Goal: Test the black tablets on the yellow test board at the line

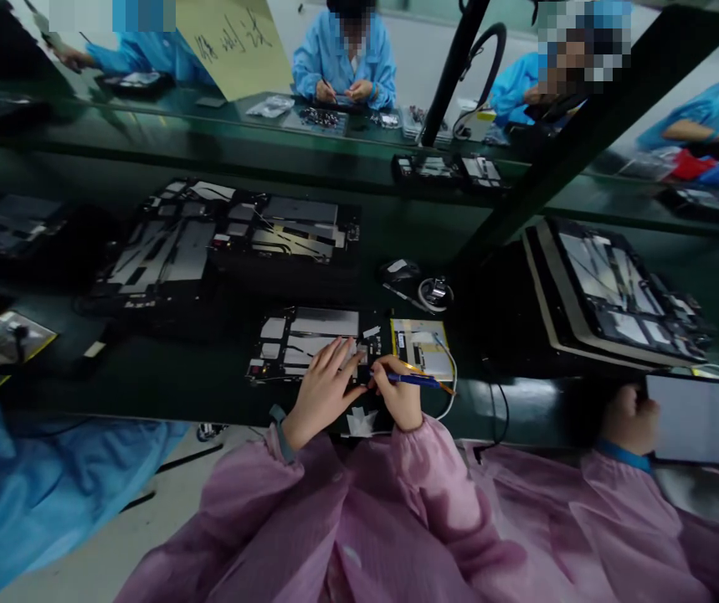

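Observation:
An opened tablet back [309, 342] with grey shielding plates lies on the dark green bench in front of me. My left hand [321, 387] rests on its near right corner, fingers stretched out flat. My right hand [399, 394] is closed around a blue pen-like tool [418, 381] with an orange tip, held sideways, its working end near the tablet's right edge. A yellow-framed board [423, 347] with a white cable lies just right of the tablet. Both my sleeves are pink.
Stacked opened tablets [221, 239] lie behind, a tilted tray of tablets [616, 293] at right. A pink-sleeved co-worker's hand [632, 419] holds a tablet screen [701, 419]. A blue sleeve [26, 486] is at left. Blue-coated people work across the bench.

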The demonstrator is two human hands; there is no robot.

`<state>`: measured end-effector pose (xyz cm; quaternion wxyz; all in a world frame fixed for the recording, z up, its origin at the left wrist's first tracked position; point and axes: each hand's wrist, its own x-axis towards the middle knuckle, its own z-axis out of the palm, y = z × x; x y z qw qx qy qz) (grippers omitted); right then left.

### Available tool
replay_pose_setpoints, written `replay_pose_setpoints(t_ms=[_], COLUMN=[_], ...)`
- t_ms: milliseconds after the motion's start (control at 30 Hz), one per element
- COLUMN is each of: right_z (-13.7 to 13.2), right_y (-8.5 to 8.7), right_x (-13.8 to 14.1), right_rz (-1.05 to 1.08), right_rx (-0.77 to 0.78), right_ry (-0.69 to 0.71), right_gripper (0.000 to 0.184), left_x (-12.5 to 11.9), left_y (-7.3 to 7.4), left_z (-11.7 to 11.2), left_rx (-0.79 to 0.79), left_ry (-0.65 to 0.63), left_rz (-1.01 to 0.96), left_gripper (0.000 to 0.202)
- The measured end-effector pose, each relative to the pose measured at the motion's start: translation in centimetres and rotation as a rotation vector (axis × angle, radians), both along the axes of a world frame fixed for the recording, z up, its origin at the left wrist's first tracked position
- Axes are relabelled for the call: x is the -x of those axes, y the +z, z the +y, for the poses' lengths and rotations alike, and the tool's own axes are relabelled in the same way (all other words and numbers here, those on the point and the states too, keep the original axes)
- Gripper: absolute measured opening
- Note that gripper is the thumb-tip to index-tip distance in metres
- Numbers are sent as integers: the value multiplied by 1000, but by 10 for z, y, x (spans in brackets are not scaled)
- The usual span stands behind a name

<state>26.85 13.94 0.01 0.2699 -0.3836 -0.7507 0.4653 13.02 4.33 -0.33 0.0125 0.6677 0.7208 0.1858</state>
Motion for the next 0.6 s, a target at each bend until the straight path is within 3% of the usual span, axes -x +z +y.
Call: replay_pose_setpoints(t_ms=[100,467,533,600], right_z=[-1,-4,-5,0], right_y=[-2,4,6,9], right_x=[-1,1,-10,-36], right_rz=[-60,-25,14,39], right_rx=[-80,-93,-73,-106], right_ry=[-12,4,-18,-139], right_gripper=[34,34,33,31], left_x=[0,0,0,1], left_y=[0,1,1,1], left_z=[1,1,1,0], left_rx=[-6,18,19,16], left_ry=[11,10,11,1], left_rz=[-23,-33,-43,-62], left_gripper=[56,57,56,53])
